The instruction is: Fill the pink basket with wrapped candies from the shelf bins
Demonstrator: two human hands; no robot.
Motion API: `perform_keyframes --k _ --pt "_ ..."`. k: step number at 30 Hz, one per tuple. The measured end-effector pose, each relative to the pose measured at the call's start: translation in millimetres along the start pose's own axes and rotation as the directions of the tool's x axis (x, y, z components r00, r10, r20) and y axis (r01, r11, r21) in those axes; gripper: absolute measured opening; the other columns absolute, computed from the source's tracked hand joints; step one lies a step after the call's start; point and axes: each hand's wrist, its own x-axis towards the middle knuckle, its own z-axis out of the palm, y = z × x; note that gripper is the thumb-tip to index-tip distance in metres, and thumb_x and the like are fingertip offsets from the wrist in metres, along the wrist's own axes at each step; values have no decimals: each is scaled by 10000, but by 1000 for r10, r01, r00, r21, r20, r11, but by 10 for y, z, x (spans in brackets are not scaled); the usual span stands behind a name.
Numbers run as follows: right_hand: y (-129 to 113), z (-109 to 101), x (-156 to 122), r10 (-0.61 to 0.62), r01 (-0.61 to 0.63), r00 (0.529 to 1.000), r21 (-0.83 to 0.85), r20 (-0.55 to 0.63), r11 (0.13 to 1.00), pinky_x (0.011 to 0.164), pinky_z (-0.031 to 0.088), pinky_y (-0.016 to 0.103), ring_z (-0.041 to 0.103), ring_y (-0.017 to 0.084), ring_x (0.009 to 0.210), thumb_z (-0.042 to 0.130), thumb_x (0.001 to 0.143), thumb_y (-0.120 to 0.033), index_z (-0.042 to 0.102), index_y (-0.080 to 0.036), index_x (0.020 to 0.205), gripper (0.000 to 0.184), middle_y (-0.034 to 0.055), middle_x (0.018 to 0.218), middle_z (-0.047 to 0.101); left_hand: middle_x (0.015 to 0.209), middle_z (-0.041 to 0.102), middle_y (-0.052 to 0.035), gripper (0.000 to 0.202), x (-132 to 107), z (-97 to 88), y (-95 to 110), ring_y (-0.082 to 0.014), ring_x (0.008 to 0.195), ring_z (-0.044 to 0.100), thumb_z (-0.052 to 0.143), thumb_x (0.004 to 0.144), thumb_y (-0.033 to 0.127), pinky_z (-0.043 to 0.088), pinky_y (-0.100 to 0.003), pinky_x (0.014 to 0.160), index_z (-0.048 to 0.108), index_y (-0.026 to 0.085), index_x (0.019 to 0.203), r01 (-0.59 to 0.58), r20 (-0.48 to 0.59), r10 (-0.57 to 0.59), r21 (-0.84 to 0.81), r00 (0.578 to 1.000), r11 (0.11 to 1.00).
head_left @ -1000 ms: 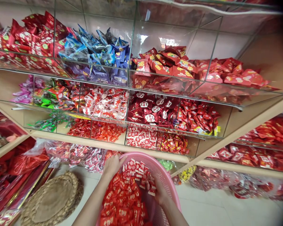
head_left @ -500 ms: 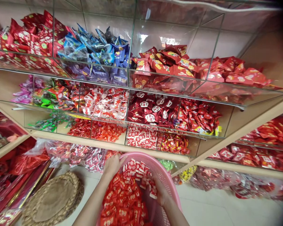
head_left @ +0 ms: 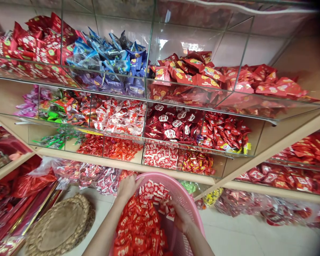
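Observation:
A pink plastic basket [head_left: 185, 197] sits low in the middle, filled with red wrapped candies [head_left: 138, 229] and red-and-white wrapped candies [head_left: 153, 190]. My left hand [head_left: 126, 186] grips the basket's far left rim with closed fingers. My right hand [head_left: 177, 217] is inside the basket on the right, its fingers curled around a few of the red-and-white candies.
Glass-fronted bins [head_left: 176, 89] on wooden shelves [head_left: 128, 165] hold red, blue, purple and green wrapped sweets. Clear bags of candy [head_left: 93, 174] lie on the floor under the shelf. A round woven mat [head_left: 60, 227] lies at lower left beside red boxes [head_left: 13, 213]. Pale floor tiles show at right.
My right hand has shifted slightly among the red-and-white candies inside the basket. My left hand stays on the rim and the view is nearly unchanged.

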Motion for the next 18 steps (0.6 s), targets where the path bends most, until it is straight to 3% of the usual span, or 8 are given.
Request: perform_keyframes --k 5,12,18 --pt "-88 -14 -12 15 -15 1000 15 -12 1000 727 494 281 620 156 705 736 620 -267 673 -190 720 141 51 771 680 903 706 -153 603 7 -8 16 -284 856 676 242 904 609 469 -347 719 641 162 980 8 16 -9 5 1000 1000" --pt "-58 -10 -36 106 -104 993 36 -59 994 560 468 229 571 132 581 712 617 -298 656 -187 776 202 22 629 637 893 706 -154 595 11 6 6 -280 877 675 251 906 602 472 -341 734 646 164 984 16 13 -16 15 1000 1000" --pt "-44 4 -50 79 -79 989 3 -127 997 433 395 155 568 93 533 788 572 -225 653 -191 779 249 4 622 653 890 709 -146 611 15 11 5 -283 865 679 239 898 624 474 -340 721 640 171 982 10 11 -10 15 1000 1000"
